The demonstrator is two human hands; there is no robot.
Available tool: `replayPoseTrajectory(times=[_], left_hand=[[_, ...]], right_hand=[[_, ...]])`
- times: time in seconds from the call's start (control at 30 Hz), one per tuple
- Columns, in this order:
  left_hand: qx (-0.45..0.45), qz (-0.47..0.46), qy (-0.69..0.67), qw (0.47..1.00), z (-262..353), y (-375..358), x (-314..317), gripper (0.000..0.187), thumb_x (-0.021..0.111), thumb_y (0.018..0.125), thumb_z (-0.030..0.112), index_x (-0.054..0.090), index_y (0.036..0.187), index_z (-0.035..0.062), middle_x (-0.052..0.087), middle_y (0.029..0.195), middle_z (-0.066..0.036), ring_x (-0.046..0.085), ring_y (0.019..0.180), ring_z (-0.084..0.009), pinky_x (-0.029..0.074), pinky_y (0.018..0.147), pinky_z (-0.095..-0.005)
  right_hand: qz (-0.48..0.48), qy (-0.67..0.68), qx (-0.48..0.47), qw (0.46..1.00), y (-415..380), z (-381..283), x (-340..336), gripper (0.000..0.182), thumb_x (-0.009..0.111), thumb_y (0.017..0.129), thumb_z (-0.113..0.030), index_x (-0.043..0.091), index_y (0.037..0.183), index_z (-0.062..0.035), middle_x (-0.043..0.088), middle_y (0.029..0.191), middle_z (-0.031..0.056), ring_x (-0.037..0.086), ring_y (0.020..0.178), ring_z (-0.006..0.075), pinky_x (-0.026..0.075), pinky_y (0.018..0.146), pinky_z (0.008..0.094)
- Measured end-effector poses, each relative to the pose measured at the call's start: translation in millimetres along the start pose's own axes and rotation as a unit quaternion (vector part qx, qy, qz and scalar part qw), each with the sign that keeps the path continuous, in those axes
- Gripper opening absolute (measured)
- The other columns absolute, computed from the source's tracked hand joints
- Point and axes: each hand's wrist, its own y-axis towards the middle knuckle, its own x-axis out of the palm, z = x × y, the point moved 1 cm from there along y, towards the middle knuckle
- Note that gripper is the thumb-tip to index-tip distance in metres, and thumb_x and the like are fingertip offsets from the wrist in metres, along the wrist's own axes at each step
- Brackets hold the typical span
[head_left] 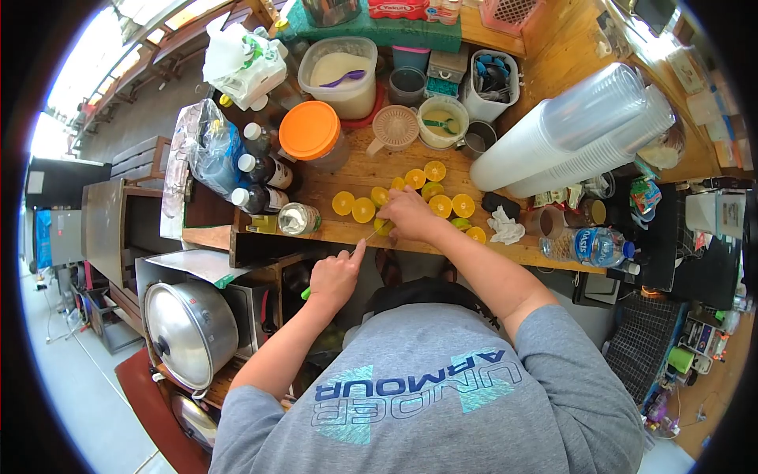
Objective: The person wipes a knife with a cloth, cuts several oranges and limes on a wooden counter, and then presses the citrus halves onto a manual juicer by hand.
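Observation:
My left hand point(335, 280) is closed round the green handle of a knife point(305, 293), its index finger stretched along the top toward the blade. The thin blade points at an orange point(383, 227) near the table's front edge. Over that fruit my right hand point(410, 215) bends down, fingers pressed on it and partly hiding it. Cut orange halves lie around both hands, among them one half point(343, 203) to the left, another half point(435, 171) farther back and one more point(463, 205) to the right.
Behind the fruit stand a citrus juicer point(395, 129), an orange-lidded jar point(309, 130) and a sugar tub point(339, 91). Bottles point(264, 171) and a glass jar point(299, 219) are left. Stacked plastic cups point(560, 126), crumpled tissue point(504, 226) and a water bottle point(588, 246) sit right.

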Motion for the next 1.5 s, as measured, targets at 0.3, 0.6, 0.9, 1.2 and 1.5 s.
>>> replayPoseTrajectory(times=[0.3, 0.6, 0.9, 1.2, 1.5], left_hand=[[0.018, -0.027, -0.021, 0.999, -1.2, 5.7, -4.3, 0.058, 0.061, 0.086, 0.010, 0.058, 0.144, 0.0108, 0.068, 0.079, -0.010, 0.071, 0.066, -0.0267, 0.057, 0.059, -0.0408], [0.013, -0.031, -0.064, 0.997, 5.7, 34.1, -13.2, 0.053, 0.061, 0.087, 0.012, 0.060, 0.140, 0.0085, 0.073, 0.080, -0.012, 0.073, 0.070, -0.0286, 0.057, 0.060, -0.0422], [0.020, 0.001, -0.084, 0.996, 2.2, 26.8, -10.3, 0.049, 0.062, 0.085, 0.013, 0.061, 0.134, 0.0042, 0.072, 0.074, -0.013, 0.073, 0.068, -0.0300, 0.057, 0.058, -0.0417], [0.003, -0.006, -0.102, 0.995, 7.8, 36.8, -6.1, 0.040, 0.059, 0.089, 0.013, 0.065, 0.127, 0.0014, 0.072, 0.073, -0.012, 0.073, 0.068, -0.0286, 0.057, 0.057, -0.0413], [0.012, 0.000, -0.129, 0.992, 6.7, 38.6, 21.5, 0.044, 0.059, 0.087, 0.013, 0.064, 0.129, 0.0010, 0.072, 0.074, -0.014, 0.073, 0.069, -0.0298, 0.057, 0.058, -0.0422]], right_hand=[[0.010, -0.009, -0.008, 1.000, -0.3, -1.5, 4.1, 0.050, 0.088, 0.064, -0.021, 0.078, 0.112, -0.0131, 0.074, 0.106, 0.0021, 0.058, 0.113, 0.0241, 0.042, 0.099, 0.0460], [0.025, -0.026, -0.016, 0.999, -0.8, 3.1, 3.5, 0.051, 0.089, 0.064, -0.023, 0.078, 0.112, -0.0136, 0.075, 0.105, 0.0032, 0.059, 0.109, 0.0249, 0.042, 0.094, 0.0445], [0.012, -0.019, -0.025, 0.999, 1.6, -4.8, -0.1, 0.050, 0.087, 0.065, -0.022, 0.079, 0.113, -0.0127, 0.076, 0.102, 0.0035, 0.059, 0.106, 0.0245, 0.042, 0.094, 0.0429], [0.017, -0.026, -0.041, 0.999, 3.5, -3.8, -4.0, 0.050, 0.086, 0.064, -0.021, 0.079, 0.113, -0.0137, 0.076, 0.105, 0.0019, 0.061, 0.106, 0.0240, 0.044, 0.093, 0.0426], [0.014, -0.042, -0.060, 0.997, 4.3, -8.5, -4.0, 0.049, 0.087, 0.065, -0.020, 0.078, 0.112, -0.0119, 0.076, 0.109, 0.0021, 0.060, 0.102, 0.0255, 0.044, 0.092, 0.0428]])
